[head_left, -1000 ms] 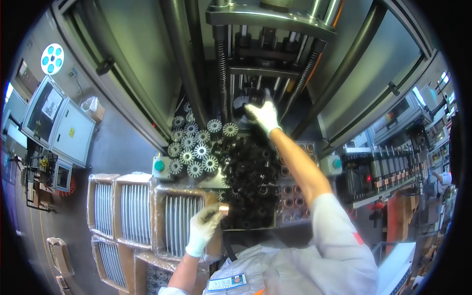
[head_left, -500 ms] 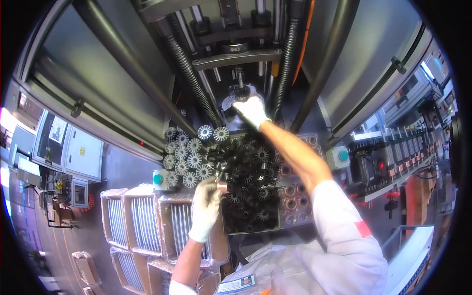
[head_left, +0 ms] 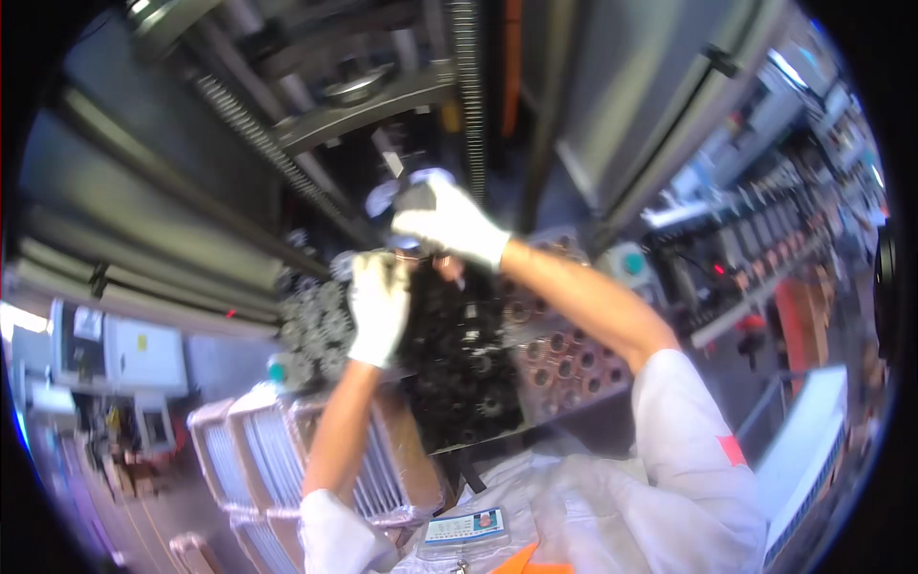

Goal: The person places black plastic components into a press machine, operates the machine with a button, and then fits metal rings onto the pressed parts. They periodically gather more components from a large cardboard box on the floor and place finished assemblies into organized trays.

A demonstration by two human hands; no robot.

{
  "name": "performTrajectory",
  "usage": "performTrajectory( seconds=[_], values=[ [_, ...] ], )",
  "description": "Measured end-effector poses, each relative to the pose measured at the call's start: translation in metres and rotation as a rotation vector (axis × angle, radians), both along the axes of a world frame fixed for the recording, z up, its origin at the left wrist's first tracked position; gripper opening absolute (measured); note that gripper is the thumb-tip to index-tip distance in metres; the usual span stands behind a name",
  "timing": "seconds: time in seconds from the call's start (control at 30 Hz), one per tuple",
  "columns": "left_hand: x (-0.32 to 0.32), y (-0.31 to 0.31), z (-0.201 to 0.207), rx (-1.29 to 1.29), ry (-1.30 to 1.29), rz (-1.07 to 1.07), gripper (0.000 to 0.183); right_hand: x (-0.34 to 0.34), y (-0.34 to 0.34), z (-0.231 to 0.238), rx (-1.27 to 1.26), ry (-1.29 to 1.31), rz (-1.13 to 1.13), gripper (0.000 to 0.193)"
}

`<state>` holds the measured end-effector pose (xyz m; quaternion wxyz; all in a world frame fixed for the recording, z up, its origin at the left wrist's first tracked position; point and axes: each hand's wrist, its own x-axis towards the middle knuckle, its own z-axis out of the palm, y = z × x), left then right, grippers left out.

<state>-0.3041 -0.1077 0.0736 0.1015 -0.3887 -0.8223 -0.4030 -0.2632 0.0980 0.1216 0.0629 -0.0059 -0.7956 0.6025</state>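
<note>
My gloved right hand (head_left: 448,224) reaches into the machine, its fingers closed round a dark, slotted metal core (head_left: 417,199) that is blurred by motion. Just below and to the left, my gloved left hand (head_left: 379,301) is closed, with a small copper-coloured ring (head_left: 409,254) at its fingertips, partly hidden and smeared. The two hands are close together above a heap of dark slotted cores (head_left: 469,368). Behind the right hand shows a pale round plate (head_left: 381,198) at the machine's base. A copper-coloured piece (head_left: 448,267) shows under the right hand.
A group of silver toothed cores (head_left: 320,325) stands left of the heap; a tray of copper-coloured rings (head_left: 566,368) lies to its right. The press crossbar (head_left: 368,110) hangs overhead, with a corrugated hose (head_left: 469,105). Green buttons (head_left: 632,261) and boxes of metal shafts (head_left: 273,454) flank the bench.
My left hand has moved up from the heap toward the right hand, bringing the copper-coloured ring along. The right hand now holds the dark core tilted away from the press spindle. The view has swung right.
</note>
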Motion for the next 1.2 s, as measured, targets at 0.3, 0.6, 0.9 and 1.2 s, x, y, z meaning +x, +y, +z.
performTrajectory(
  seconds=[0.3,0.6,0.9,1.2],
  values=[
    [-0.087,0.090,-0.014,-0.263,0.440,-0.059,0.013,0.300,0.092,0.013,0.643,-0.527,-0.531,0.077],
    [-0.104,0.089,-0.005,-0.524,0.213,-0.289,0.013,0.372,0.267,-0.027,0.799,-0.911,-0.818,0.078],
    [-0.149,0.093,-0.045,-0.501,0.298,-0.182,0.022,0.387,0.277,-0.026,0.292,-0.814,-0.675,0.117],
    [-0.088,0.075,-0.060,-0.585,0.330,-0.083,0.048,0.415,0.278,-0.039,0.528,-0.680,-0.766,0.076]
  ],
)
